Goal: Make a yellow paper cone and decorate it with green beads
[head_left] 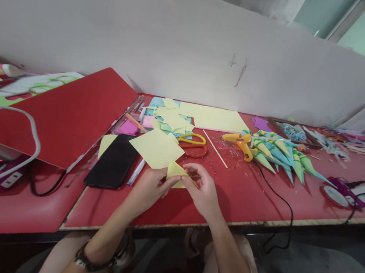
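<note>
A small piece of yellow paper, partly rolled or folded, is pinched between my two hands above the near part of the red table. My left hand grips its left and lower edge with thumb and fingers. On the other side, my right hand holds it with the thumb in front and fingers curled behind. Just beyond lies a flat yellow paper square. Scissors with yellow and red handles rest behind my hands. To the left are a black phone and a pen.
A yellow glue gun lies right of centre, its cord hanging over the edge. Beside it is a pile of green, blue and yellow paper cones. A large red board leans at left. Power strips sit at both sides.
</note>
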The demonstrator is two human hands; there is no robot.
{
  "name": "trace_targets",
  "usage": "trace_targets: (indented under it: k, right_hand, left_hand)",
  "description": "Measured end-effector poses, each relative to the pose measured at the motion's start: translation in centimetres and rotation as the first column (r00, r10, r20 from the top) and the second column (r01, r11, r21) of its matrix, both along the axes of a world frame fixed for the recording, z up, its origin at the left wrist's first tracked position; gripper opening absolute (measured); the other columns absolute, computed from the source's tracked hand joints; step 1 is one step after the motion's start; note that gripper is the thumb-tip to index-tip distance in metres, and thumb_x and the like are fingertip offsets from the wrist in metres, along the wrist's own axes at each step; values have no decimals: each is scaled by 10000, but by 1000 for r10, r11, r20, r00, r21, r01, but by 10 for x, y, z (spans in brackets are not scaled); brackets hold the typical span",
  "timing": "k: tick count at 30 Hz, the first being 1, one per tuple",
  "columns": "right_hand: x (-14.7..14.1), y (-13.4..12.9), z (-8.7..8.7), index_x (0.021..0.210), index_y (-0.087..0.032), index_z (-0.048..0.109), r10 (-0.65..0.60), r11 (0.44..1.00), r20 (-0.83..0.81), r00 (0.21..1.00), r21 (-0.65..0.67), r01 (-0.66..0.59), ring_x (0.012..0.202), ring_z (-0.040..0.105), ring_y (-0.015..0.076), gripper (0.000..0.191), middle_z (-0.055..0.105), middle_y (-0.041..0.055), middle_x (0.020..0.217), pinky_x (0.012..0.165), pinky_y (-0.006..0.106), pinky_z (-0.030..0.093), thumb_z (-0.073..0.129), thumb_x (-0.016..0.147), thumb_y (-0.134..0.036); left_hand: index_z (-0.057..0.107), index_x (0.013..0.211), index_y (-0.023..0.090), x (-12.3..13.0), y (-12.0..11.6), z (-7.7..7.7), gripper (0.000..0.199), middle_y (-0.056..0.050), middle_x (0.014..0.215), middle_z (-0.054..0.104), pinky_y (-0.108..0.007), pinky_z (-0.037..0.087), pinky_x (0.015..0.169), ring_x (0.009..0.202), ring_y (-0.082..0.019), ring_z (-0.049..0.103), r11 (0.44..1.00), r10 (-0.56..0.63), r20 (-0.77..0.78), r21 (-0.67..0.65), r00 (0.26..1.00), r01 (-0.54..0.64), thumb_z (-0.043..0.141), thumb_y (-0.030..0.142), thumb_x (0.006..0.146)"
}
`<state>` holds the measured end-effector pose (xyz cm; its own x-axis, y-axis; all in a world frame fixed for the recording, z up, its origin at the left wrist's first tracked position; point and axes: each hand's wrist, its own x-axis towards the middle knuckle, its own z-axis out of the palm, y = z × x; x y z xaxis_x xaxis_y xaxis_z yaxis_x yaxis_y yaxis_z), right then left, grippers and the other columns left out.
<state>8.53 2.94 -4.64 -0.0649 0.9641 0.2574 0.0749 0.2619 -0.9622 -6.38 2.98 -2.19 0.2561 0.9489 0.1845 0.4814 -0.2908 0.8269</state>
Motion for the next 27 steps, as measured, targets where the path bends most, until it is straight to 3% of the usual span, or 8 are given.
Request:
trace_targets:
  k: [3, 5, 12, 16, 19, 22, 27]
  right_hand:
    - [5, 0, 2, 772, -180, 600, 121, 991, 23, 992, -68, -119, 682, 561, 132, 122, 607, 0, 718, 634, 235, 436, 566, 755, -296]
    - [6, 0, 3, 714, -175, 591, 135, 986, 34, 990, -102, -131, 624, 538, 125, 150, 587, -12, 654, 582, 226, 414, 568, 752, -318]
    - [2, -2, 4, 647, -180, 526, 9, 996, -37, 999, -93, -13, 536, 460, 98, 217, 499, -42, 565, 525, 211, 374, 552, 754, -367]
    - [1, -2, 4, 657, -180, 501, 51, 991, -73, 996, -119, -59, 528, 451, 93, 230, 479, -43, 572, 505, 205, 369, 525, 770, -380]
    - [1, -3, 4, 618, -181, 458, 106, 987, -3, 994, -118, -106, 499, 394, 81, 277, 411, -53, 540, 454, 195, 314, 502, 784, -400]
    - [1, -3, 5, 542, -192, 355, 53, 997, 101, 993, -65, -47, 481, 306, 68, 356, 292, -70, 509, 444, 199, 252, 515, 776, -408]
    - [2, -4, 6, 531, -195, 316, 1, 1000, 158, 987, -17, 2, 495, 271, 69, 382, 248, -74, 511, 466, 207, 228, 524, 777, -400]
  left_hand:
    - [401, 467, 189, -1, -1, 0, 366, 62, 338, 409, -197, 266, 391, 335, -77, 374, 996, -62, -42, -71, 997, 59, 464, 363, 782]
    - [396, 460, 187, -1, -1, 0, 384, 61, 329, 405, -191, 264, 383, 331, -76, 375, 988, -97, -48, -125, 994, 90, 464, 389, 779]
    - [439, 513, 178, -5, -1, 2, 376, 62, 353, 431, -181, 288, 412, 352, -71, 386, 977, -149, 7, -156, 989, 148, 411, 378, 830]
    - [401, 454, 178, -9, 0, 1, 428, 52, 360, 445, -177, 310, 446, 381, -70, 406, 992, -115, -44, -65, 992, 112, 435, 363, 838]
    - [409, 447, 176, -11, 0, -1, 435, 55, 337, 440, -174, 309, 439, 360, -69, 407, 995, -93, -90, -49, 992, 88, 459, 369, 834]
    - [442, 463, 173, -12, 0, -3, 419, 66, 309, 424, -170, 304, 420, 321, -64, 396, 996, -73, -101, -55, 992, 68, 477, 380, 826]
    - [479, 490, 170, -13, 1, -2, 414, 66, 303, 425, -170, 309, 413, 308, -67, 399, 992, -99, -57, -90, 993, 94, 443, 390, 839]
